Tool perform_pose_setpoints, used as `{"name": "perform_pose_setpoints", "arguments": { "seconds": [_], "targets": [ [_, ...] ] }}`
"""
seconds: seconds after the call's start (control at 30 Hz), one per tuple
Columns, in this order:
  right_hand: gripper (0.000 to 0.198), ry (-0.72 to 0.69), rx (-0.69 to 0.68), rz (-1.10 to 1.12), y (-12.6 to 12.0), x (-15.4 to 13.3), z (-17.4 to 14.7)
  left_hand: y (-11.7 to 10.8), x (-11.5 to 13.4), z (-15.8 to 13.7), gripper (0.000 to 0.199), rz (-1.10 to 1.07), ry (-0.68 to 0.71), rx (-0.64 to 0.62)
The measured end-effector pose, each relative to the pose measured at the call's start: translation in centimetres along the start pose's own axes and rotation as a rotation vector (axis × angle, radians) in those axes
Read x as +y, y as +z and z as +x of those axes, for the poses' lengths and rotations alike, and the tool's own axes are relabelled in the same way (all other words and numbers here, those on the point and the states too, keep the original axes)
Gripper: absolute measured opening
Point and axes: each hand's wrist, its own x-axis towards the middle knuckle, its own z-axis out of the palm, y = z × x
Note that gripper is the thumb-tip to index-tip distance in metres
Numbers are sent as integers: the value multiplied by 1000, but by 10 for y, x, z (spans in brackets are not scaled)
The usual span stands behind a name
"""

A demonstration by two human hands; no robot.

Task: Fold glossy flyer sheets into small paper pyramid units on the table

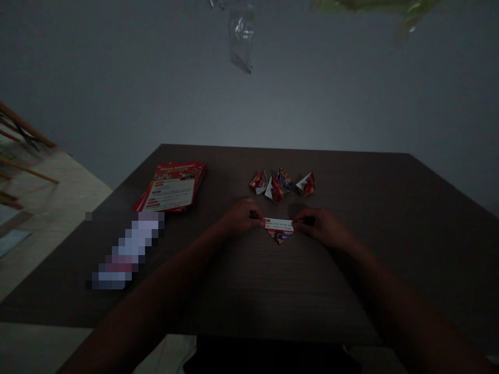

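Between my hands is a small folded paper [279,229], red and white with printed text along its upper strip and a coloured point facing me. My left hand [244,217] pinches its left corner. At the opposite corner, my right hand [322,226] has its fingers closed on the paper too. Just beyond lie several folded paper shapes: a red one [275,189] in front, a blue one [285,178] behind it, a red and white one [259,182] to the left and another [306,184] apart on the right.
A stack of red printed flyers [171,187] lies at the table's back left. Nearer me is a pixelated phone-like object [128,252]. The dark wooden table [390,208] meets a grey wall [292,104], where a clear plastic bag [240,39] hangs. Wooden furniture legs [29,124] stand at far left.
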Motion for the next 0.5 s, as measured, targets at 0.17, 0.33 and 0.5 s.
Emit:
{"name": "perform_pose_setpoints", "arguments": {
  "seconds": [0.17,0.33,0.5],
  "targets": [
    [18,17,34,-38,-1,-1,0,-1,4,-3,22,159,64,-38],
    [23,111,74,-109,-2,-4,0,1,13,-7,25,286,111,-8],
    [20,96,102,-185,0,-7,0,8,32,-15,29,436,105,33]
  ]
}}
